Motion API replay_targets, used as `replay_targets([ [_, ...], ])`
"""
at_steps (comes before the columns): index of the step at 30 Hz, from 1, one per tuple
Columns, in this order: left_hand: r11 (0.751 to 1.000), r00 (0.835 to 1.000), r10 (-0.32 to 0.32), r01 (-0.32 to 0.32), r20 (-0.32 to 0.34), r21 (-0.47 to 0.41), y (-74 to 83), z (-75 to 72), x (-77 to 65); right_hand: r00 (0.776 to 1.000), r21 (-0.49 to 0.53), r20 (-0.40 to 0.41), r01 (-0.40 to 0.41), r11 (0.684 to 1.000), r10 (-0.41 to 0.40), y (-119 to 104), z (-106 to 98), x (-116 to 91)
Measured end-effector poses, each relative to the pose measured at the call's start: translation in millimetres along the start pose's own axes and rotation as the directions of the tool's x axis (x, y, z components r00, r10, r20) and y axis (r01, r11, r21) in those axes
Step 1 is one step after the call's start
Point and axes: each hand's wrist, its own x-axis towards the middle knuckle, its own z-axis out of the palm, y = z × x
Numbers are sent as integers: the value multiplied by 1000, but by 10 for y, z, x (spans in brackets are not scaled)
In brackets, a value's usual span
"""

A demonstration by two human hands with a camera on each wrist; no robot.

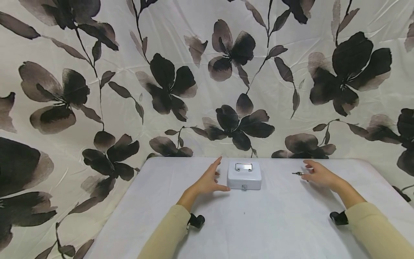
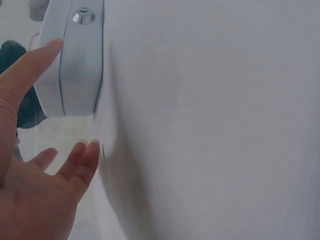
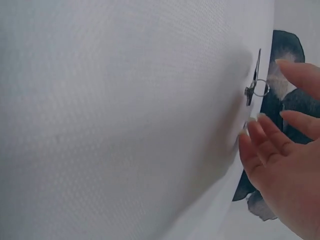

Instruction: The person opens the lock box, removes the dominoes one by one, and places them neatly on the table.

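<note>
A small white metal cash box (image 1: 244, 184) with a folding handle (image 1: 244, 167) on its lid stands near the table's far edge. Its round lock (image 2: 84, 16) faces the front. My left hand (image 1: 206, 181) is at the box's left side, thumb and fingers spread wide, the thumb tip right at the front corner. Farther right, a bunch of small keys (image 1: 297, 173) on a ring (image 3: 262, 87) lies on the table. Beside it hovers my right hand (image 1: 321, 175), its fingers relaxed and parted, with nothing between them in the right wrist view.
A white cloth covers the table (image 1: 275, 223). Behind and to the left hangs a pale curtain (image 1: 194, 79) with dark flowers. Each wrist carries a black camera mount, the left one (image 1: 196, 220) and the right one (image 1: 339, 218) both close over the table.
</note>
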Motion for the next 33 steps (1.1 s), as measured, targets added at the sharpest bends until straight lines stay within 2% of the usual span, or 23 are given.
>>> replay_targets([
  [5,999,1000,-15,16,25,-32,11,80,81,1000,18,21,-22,1000,22,24,-16,7],
  [10,999,998,-34,36,48,-40,15,125,145,1000,36,0,-15,999,15,50,5,46],
  [21,997,991,-59,65,120,-47,-18,162,276,995,73,-21,-91,993,93,107,56,143],
  [27,995,988,-74,82,135,-54,-49,207,342,991,98,-20,-133,986,136,131,51,133],
  [33,992,987,-92,102,133,-70,-63,233,382,989,120,-31,-141,983,146,147,69,154],
])
